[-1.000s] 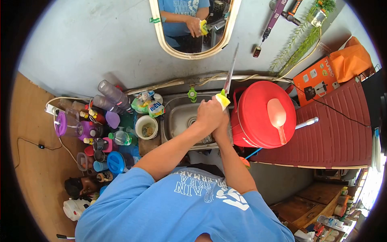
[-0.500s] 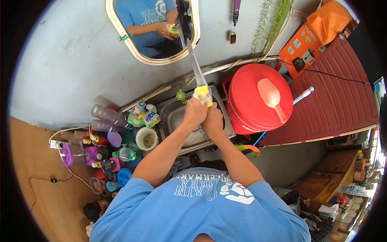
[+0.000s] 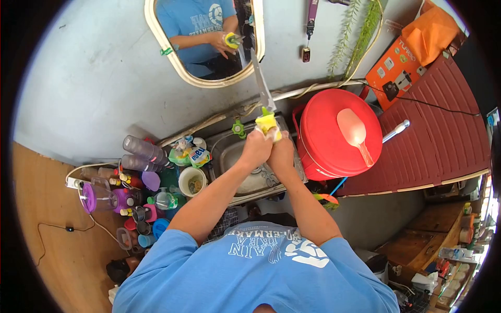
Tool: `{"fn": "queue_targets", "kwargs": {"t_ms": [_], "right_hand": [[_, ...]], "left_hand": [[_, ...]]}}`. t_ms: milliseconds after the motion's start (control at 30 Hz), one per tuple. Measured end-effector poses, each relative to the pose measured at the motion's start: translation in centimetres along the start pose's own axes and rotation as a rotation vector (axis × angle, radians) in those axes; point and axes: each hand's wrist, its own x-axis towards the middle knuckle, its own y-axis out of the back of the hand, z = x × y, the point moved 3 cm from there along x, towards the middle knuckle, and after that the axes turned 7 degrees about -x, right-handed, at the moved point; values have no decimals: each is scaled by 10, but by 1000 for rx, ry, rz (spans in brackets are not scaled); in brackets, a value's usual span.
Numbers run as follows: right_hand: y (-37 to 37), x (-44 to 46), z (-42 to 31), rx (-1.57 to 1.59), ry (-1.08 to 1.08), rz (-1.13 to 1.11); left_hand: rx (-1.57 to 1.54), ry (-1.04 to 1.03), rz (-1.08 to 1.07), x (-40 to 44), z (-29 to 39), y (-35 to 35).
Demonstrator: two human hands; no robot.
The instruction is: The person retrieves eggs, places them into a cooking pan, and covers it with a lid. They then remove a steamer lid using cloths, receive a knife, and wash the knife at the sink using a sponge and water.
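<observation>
A long knife (image 3: 262, 86) points up and away over the sink (image 3: 222, 156), its blade tip toward the mirror. Part of its green handle shows just above a yellow sponge (image 3: 266, 122) with white foam. My left hand (image 3: 255, 149) is closed on the sponge, which is pressed around the handle. My right hand (image 3: 282, 155) sits close beside it, fingers wrapped round the lower end of the handle, most of which is hidden. The two hands touch or nearly touch.
A red lidded bucket (image 3: 326, 135) with a pink scoop (image 3: 352, 128) on top stands right of the sink. Left are a white tub (image 3: 192, 182), a detergent pack (image 3: 199, 155) and several bottles and cups. A framed mirror (image 3: 209, 82) hangs ahead, above a green tap (image 3: 238, 128).
The sponge has slid from the base of the blade back onto the handle, so some green handle now shows. The whole view has shifted slightly.
</observation>
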Motion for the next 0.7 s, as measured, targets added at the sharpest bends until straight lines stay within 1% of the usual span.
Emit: {"fn": "queue_targets", "kwargs": {"t_ms": [33,67,100,133,167,200,267,300,333,400,433,467,533,567,600,667,700], "right_hand": [[9,-1,-6,56,-131,-11],[13,-4,-9,109,-265,-24],[8,-7,-10,107,-261,-31],[3,-11,-12,40,-235,-31],[2,-10,-12,-30,-207,-24],[4,-9,-9,-35,-198,-18],[5,-7,-6,-36,-189,-78],[4,-6,-2,-15,-167,-73],[5,-8,-4,-15,-163,-79],[9,-11,-10,-148,-172,-191],[10,-12,-12,-153,-171,-187],[10,-15,-15,-122,-169,-178],[13,-15,-18,-90,-148,-169],[15,-11,-18,-96,-146,-185],[16,-13,-15,-105,-164,-205],[23,-15,-20,-110,-155,-194],[27,-12,-22,-114,-133,-176]], "left_hand": [[2,-19,-51,2,7,5],[2,-15,-45,9,20,12],[-56,146,9,20,28,19],[-117,305,62,26,30,24],[-24,312,39,32,18,24],[-31,305,46,29,16,19],[16,-20,94,15,18,12],[6,-81,85,23,10,11],[7,-76,90,35,12,18],[-36,180,213,72,12,42],[-167,157,197,92,13,53],[-221,168,194,92,14,55],[124,-110,303,74,1,39],[109,-217,246,79,1,40],[110,-217,244,87,-4,47],[-239,93,274,104,23,73],[-250,146,300,91,42,73]]}}
